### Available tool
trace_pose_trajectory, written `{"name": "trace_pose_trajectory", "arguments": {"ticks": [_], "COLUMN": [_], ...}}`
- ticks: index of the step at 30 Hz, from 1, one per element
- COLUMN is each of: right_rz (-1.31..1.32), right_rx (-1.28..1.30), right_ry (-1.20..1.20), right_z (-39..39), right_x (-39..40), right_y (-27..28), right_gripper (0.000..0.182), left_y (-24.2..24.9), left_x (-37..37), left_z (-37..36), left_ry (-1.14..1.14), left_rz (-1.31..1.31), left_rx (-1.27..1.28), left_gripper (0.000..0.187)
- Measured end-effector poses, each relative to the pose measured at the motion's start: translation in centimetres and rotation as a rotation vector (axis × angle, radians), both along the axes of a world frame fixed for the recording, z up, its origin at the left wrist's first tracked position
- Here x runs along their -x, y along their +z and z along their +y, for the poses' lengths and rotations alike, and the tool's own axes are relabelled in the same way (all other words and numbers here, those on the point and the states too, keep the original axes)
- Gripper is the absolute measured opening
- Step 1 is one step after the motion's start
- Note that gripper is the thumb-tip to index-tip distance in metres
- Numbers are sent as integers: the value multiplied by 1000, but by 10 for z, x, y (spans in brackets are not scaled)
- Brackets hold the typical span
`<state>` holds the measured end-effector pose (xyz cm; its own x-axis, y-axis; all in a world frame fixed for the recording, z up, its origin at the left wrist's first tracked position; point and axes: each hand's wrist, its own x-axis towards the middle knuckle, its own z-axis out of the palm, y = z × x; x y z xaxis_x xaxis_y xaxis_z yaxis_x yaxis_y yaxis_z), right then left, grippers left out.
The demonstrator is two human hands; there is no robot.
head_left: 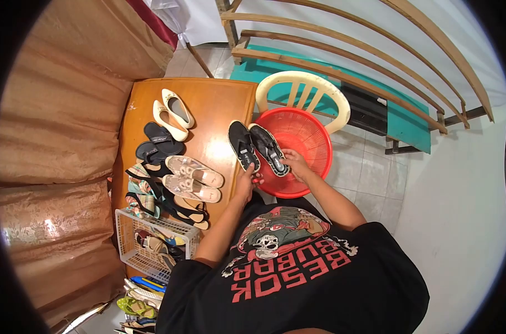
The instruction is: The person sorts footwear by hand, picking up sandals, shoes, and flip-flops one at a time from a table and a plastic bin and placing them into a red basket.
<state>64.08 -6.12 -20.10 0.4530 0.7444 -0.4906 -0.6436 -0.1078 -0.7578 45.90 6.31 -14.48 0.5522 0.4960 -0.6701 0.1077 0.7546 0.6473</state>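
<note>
My left hand (249, 181) is closed on the heel end of one black flip-flop (242, 143), which is at the right edge of the wooden table (219, 100). The other black flip-flop (267, 147) is over the red basket (311, 139), its heel end gripped by my right hand (295, 164). The two flip-flops lie side by side, soles down, with their toe ends pointing away from me. The red basket stands on a cream plastic chair (337, 106).
Cream flats (172, 119), dark slippers (164, 139), beige sandals (194, 178) and patterned wedges (140, 186) are on the table. A white crate (147, 253) of shoes stands nearer me. A wooden rack (342, 42) and teal bench (403, 122) are behind the chair.
</note>
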Motion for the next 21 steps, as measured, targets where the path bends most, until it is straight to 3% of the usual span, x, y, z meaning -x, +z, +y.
{"name": "trace_pose_trajectory", "arguments": {"ticks": [3, 5, 8, 13, 15, 16, 17, 18, 21], "right_rz": [15, 14, -59, 31, 297, 300, 299, 348, 325], "right_rx": [119, 124, 389, 427, 291, 339, 333, 327, 392], "right_ry": [-46, -105, -149, -162, -111, -135, -147, -79, -18], "right_z": [-50, -78, -114, -146, -147, -145, -141, -142, -133], "right_x": [-13, -14, -10, -1, -5, -5, -7, -10, -11], "right_y": [-19, -31, -24, -43, -51, -52, -53, -67, -75], "right_gripper": [45, 40, 37, 33, 27, 15, 15, 11, 14], "left_y": [-17, -24, -21, -32, -54, -61, -67, -82, -169], "left_x": [-11, -17, -23, -35, -36, -38, -40, -41, -22], "left_z": [-26, -38, -42, -37, -34, -33, -33, -33, -32], "left_ry": [-42, -94, -150, -502, -565, -560, -551, -544, -585], "left_rz": [43, 94, 42, 76, 144, 187, 228, 327, 253], "left_rx": [43, -73, -144, -148, -152, 81, 313, 369, 351], "left_gripper": [24, 24, 23, 28, 30, 31, 32, 34, 37]}}
